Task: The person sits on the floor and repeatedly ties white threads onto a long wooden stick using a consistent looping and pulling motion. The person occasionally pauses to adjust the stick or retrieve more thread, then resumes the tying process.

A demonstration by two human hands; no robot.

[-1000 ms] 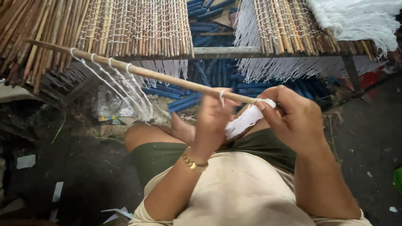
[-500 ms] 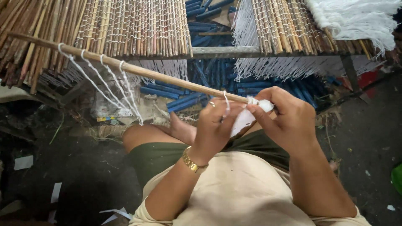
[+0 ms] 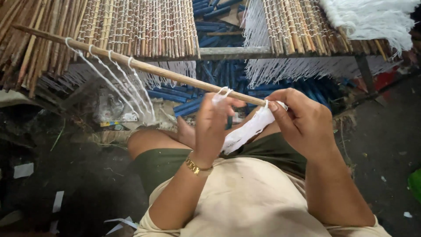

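A long thin wooden stick [image 3: 153, 70] runs from the upper left down to my hands. Several white strings [image 3: 118, 83] are knotted on its left part and hang down. My right hand [image 3: 302, 123] grips the stick's near end together with a bundle of white string [image 3: 245, 131] that trails down to my lap. My left hand [image 3: 215, 127], with a gold bracelet on the wrist, pinches a white string loop [image 3: 221, 94] around the stick just left of the right hand.
Woven reed mats with white fringes lie on a frame ahead, one at the left [image 3: 131, 26] and one at the right [image 3: 298, 30]. Blue sticks [image 3: 184, 103] are stacked beneath. A pile of white string [image 3: 368, 17] rests at the top right. Dark ground surrounds my crossed legs.
The stick's far end has swung a little to the left and up. My left hand has brought a new white loop onto the stick near my right hand.
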